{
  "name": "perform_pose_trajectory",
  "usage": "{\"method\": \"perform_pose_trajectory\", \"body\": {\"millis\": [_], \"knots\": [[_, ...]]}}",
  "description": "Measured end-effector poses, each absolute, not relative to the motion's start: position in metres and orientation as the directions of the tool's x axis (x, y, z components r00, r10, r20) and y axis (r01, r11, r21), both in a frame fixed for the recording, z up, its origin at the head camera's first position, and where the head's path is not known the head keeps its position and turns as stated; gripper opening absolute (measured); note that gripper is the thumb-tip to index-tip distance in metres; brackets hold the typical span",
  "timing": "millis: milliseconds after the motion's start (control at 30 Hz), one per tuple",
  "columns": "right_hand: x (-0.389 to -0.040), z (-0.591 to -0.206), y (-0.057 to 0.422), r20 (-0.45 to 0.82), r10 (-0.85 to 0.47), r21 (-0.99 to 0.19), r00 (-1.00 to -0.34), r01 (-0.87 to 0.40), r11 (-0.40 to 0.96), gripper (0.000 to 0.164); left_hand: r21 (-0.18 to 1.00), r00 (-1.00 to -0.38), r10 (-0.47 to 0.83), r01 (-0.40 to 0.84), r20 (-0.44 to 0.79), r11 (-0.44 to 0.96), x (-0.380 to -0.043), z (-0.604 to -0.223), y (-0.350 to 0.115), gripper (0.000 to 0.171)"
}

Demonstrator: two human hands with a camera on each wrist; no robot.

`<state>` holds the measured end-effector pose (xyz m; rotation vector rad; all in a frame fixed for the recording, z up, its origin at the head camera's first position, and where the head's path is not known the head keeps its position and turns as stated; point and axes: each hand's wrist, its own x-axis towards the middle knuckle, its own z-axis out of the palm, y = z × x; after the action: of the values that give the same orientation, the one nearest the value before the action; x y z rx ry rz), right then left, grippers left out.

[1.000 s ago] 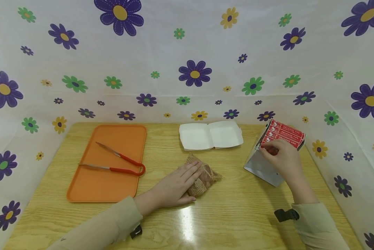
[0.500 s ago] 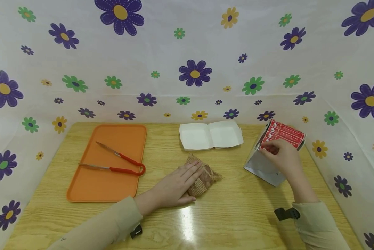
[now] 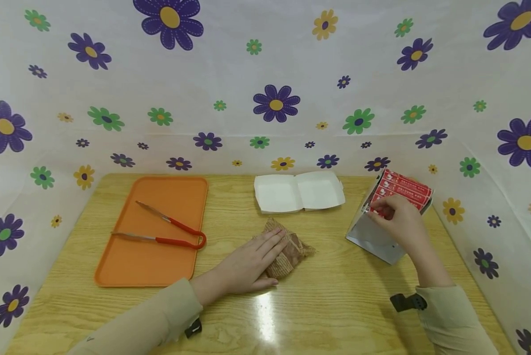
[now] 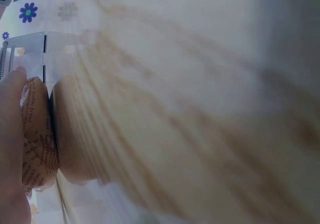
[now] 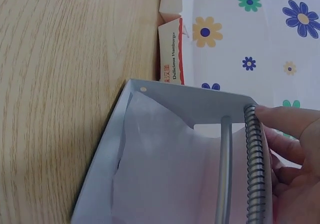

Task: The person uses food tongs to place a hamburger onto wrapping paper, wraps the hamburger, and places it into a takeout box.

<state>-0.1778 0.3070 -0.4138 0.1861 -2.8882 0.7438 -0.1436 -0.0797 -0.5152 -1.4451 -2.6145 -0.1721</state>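
My left hand point(image 3: 247, 261) lies with straight fingers over a packet point(image 3: 292, 249) wrapped in brown printed paper, pressing it on the wooden table. Lettering on that packet point(image 4: 39, 139) shows beside the hand in the left wrist view. At the right stands a grey metal dispenser point(image 3: 373, 236) topped by a strip of red printed labels point(image 3: 405, 190). Thumb and fingers of my right hand point(image 3: 405, 229) pinch the strip's near left corner. In the right wrist view the thumb reaches a coiled spring point(image 5: 254, 169) along the dispenser's edge, while the other fingers curl behind it.
An open white paper box point(image 3: 279, 192) stands at the back middle of the table. On the left, red-handled tongs point(image 3: 176, 241) lie across an orange tray point(image 3: 141, 271). A flowered cloth point(image 3: 230, 74) rises behind the table and along both sides.
The right hand has shifted very slightly upward at the labels. The left hand and the packet have stayed put.
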Motion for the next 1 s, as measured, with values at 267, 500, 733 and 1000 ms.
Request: {"method": "perform_pose_trajectory", "body": {"millis": [267, 500, 733, 1000], "knots": [[-0.167, -0.409, 0.332, 0.34, -0.193, -0.408, -0.921, -0.329, 0.852, 0.02, 0.043, -0.529, 0.828, 0.846, 0.185, 0.531, -0.144, -0.514, -0.079, 0.096], [-0.16, -0.407, 0.347, 0.249, -0.22, -0.37, -0.943, -0.303, 0.878, 0.021, 0.041, -0.527, 0.829, 0.847, 0.186, 0.529, -0.144, -0.515, -0.079, 0.095], [-0.163, -0.41, 0.356, 0.187, -0.21, -0.454, -0.96, -0.274, 0.848, 0.02, 0.053, -0.535, 0.827, 0.844, 0.173, 0.534, -0.143, -0.514, -0.079, 0.096], [-0.163, -0.407, 0.362, 0.099, -0.147, -0.477, -0.984, -0.177, 0.861, 0.026, 0.033, -0.53, 0.828, 0.845, 0.181, 0.534, -0.144, -0.516, -0.079, 0.096]]}}
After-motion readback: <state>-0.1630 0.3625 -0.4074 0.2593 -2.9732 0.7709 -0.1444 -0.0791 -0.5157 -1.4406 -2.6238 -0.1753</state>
